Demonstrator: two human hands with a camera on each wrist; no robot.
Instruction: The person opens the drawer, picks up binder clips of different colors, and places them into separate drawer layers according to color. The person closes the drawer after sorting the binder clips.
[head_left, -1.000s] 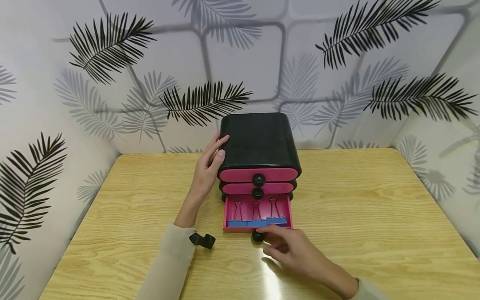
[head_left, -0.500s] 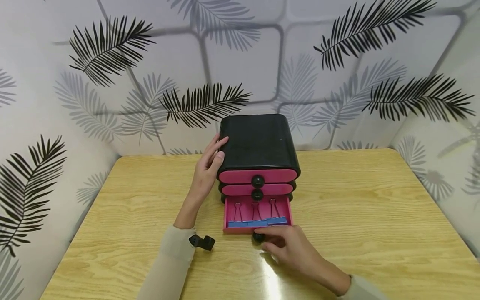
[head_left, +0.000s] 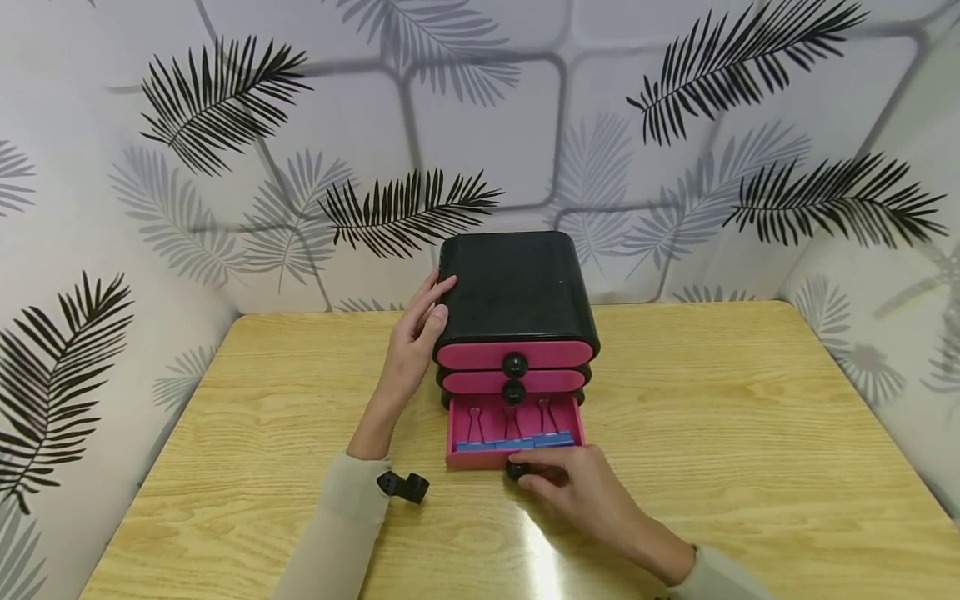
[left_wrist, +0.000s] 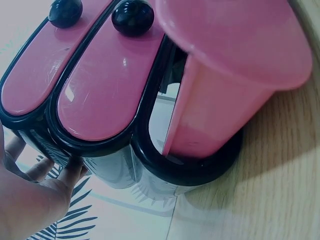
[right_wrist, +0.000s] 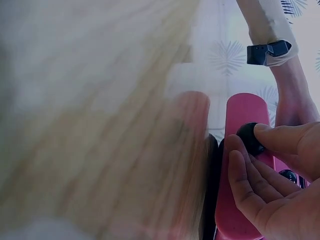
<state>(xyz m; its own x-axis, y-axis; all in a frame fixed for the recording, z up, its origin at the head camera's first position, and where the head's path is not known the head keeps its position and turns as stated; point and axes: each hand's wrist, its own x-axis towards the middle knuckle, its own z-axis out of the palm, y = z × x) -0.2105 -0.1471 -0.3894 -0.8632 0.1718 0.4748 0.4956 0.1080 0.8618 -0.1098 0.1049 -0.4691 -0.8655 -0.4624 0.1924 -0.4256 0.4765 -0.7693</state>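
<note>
A black drawer unit (head_left: 517,287) with pink drawer fronts stands on the table. Its bottom drawer (head_left: 468,459) is pulled out, and three blue binder clips (head_left: 513,444) lie inside with their wire handles toward the back. My left hand (head_left: 408,354) rests along the unit's left side, fingers fairly straight, thumb at the top edge. With thumb and index finger, my right hand (head_left: 588,492) pinches the black round knob (right_wrist: 250,137) of that drawer. In the left wrist view, the pulled-out drawer (left_wrist: 235,40) juts forward below the two closed ones.
The two upper drawers carry black knobs (head_left: 514,364). Light wood tabletop (head_left: 735,400) spreads around the unit. A leaf-patterned wall covering (head_left: 480,125) rises behind it. A black wrist strap device (head_left: 405,486) sits at the left sleeve.
My right thumb has come in against the knob, so it is now pinched. The left hand stays at the unit's side, and the drawer stays out. The head view has tilted slightly.
</note>
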